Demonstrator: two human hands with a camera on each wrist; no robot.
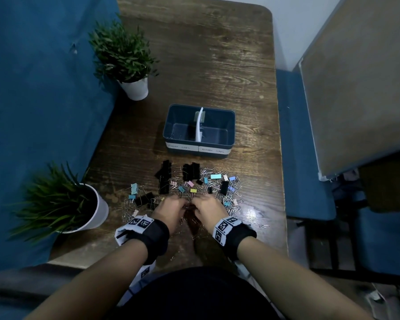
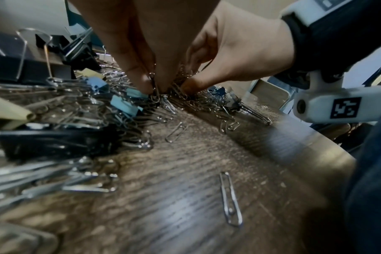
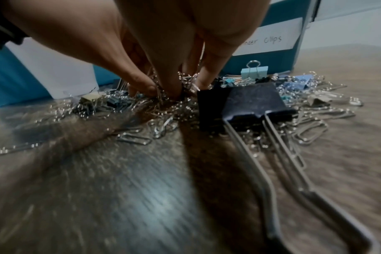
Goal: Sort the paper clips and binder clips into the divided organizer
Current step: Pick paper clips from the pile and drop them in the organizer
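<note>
A heap of silver paper clips (image 1: pixel 189 210) mixed with black binder clips (image 1: pixel 191 170) and pastel binder clips (image 1: pixel 216 176) lies on the wooden table (image 1: pixel 206 65), in front of the dark blue divided organizer (image 1: pixel 231 125). Its left half is labelled for paper clips, its right half for binder clips. My left hand (image 1: pixel 171 205) and right hand (image 1: pixel 207 205) meet at the heap's near edge. In the left wrist view, the left hand (image 2: pixel 151 86) pinches a bunch of paper clips (image 2: pixel 163 96), with the right hand (image 2: pixel 191 84) beside it. The right hand (image 3: pixel 185 86) digs into the same bunch (image 3: pixel 174 104).
Two potted plants (image 1: pixel 136 88) (image 1: pixel 95 211) stand along the blue wall on the left. A big black binder clip (image 3: pixel 250 101) lies just right of my hands. Single paper clips (image 2: pixel 230 197) (image 1: pixel 264 225) lie loose near the front and right table edges. A blue chair (image 1: pixel 305 158) stands right.
</note>
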